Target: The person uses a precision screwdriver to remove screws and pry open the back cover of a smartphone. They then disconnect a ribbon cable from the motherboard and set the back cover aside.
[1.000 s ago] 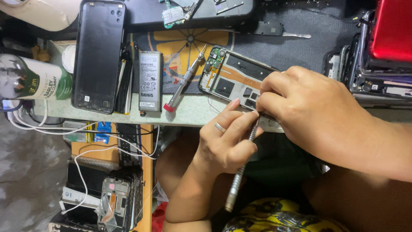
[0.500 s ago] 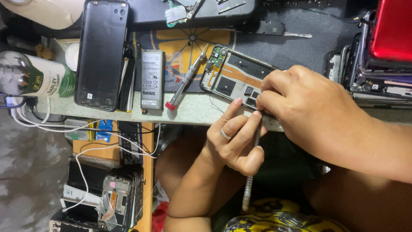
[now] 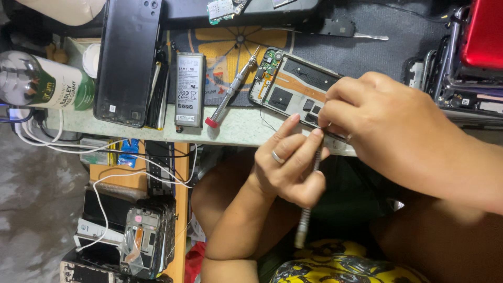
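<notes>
Two hands at an opened phone on the worktop (image 3: 236, 128).
Left hand (image 3: 291, 165) grips a metal screwdriver (image 3: 306, 215); right hand (image 3: 382, 123) pinches the opened phone (image 3: 293, 89), beside a red-capped screwdriver (image 3: 230, 91).

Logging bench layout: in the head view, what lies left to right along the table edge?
Green-labelled bottle → black phone back cover → grey battery → red-capped screwdriver → opened phone frame → red device.

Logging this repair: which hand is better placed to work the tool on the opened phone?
Left hand: it grips the metal tool, tip at the opened phone; right hand rests on the phone.
</notes>
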